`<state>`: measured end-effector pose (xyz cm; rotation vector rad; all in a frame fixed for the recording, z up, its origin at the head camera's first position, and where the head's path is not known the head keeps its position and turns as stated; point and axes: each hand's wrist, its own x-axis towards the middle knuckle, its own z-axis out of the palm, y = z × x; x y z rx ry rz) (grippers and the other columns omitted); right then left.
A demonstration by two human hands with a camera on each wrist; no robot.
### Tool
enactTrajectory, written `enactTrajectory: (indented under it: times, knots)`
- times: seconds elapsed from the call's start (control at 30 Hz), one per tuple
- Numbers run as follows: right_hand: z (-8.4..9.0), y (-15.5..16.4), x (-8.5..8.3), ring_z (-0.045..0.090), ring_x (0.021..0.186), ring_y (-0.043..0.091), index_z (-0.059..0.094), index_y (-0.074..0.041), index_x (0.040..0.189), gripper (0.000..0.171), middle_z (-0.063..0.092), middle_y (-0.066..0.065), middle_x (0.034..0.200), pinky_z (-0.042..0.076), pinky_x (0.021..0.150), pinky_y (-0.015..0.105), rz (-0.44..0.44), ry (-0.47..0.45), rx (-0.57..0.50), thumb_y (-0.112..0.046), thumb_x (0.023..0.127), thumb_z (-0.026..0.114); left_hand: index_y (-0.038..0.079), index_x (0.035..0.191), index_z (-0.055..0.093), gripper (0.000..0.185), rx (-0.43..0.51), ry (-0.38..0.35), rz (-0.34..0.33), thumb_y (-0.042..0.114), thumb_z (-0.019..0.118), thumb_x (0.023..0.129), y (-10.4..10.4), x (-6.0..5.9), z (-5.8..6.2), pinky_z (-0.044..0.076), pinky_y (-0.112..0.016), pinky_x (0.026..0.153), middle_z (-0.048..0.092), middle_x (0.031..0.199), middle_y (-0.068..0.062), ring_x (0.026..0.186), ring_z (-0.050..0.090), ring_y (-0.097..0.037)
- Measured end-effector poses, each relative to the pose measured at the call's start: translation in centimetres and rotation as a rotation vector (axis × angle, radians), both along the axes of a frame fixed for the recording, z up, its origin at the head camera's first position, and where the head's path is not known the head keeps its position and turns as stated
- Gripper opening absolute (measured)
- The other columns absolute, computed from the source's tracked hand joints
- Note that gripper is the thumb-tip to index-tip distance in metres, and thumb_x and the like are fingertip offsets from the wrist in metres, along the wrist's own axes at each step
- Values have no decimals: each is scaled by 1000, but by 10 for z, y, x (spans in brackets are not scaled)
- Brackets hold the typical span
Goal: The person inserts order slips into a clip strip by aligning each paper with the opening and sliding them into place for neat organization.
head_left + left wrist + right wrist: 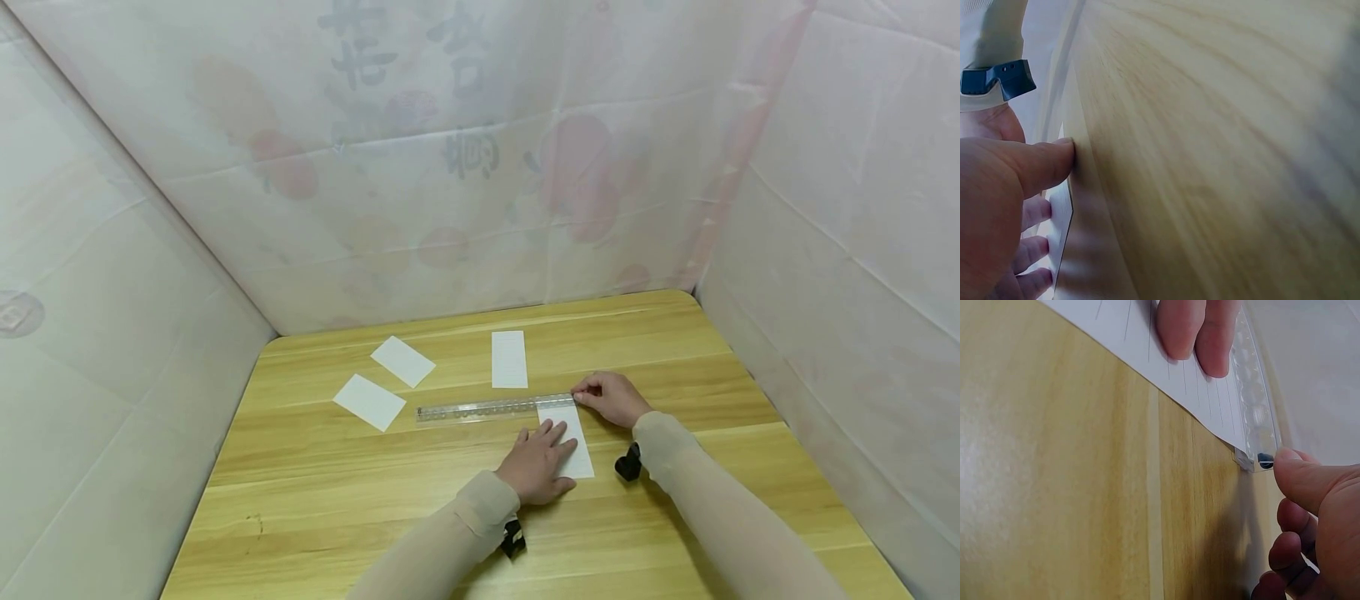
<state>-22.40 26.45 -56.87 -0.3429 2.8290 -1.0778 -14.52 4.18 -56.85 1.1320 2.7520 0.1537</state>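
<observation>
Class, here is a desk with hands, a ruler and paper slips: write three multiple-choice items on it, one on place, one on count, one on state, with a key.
1. Where does the ruler lie?
A. across the far end of the slip under the left hand
B. on the wall
C. by the near table edge

2. How many paper slips lie on the table?
A. two
B. four
C. six

3. How is the left hand?
A. in a fist
B. flat on the slip
C. lifted

Key: 1 A, the ruler crosses that slip's top; 2 B, three lie free and one under the hand; 3 B, its fingers lie straight on paper.
</observation>
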Motion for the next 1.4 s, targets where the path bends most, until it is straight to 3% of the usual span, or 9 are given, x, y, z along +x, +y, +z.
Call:
enactTrajectory:
  times: [0.63,1.07,1.4]
  knots:
    - [-2,1,0,59,92,17,75,-20,101,12,68,-2,101,47,80,40,-6,0,8,-22,92,66,28,149,37,66,3,2,7,57,52,92,0,-1,-4,28,-48,110,23,157,0,144,20,-20]
    - [-1,1,-1,58,87,16,75,-20,100,12,67,-2,98,46,77,37,-12,-14,-2,-23,92,67,26,149,37,65,18,-40,18,55,53,93,-2,1,2,26,-48,111,23,157,0,144,20,-21]
    - [-1,1,-1,57,85,15,75,-20,99,11,67,-3,96,45,76,35,-7,-4,-10,-22,92,67,27,150,34,66,6,-23,11,56,51,93,-1,0,0,25,-48,111,20,158,1,144,17,-20]
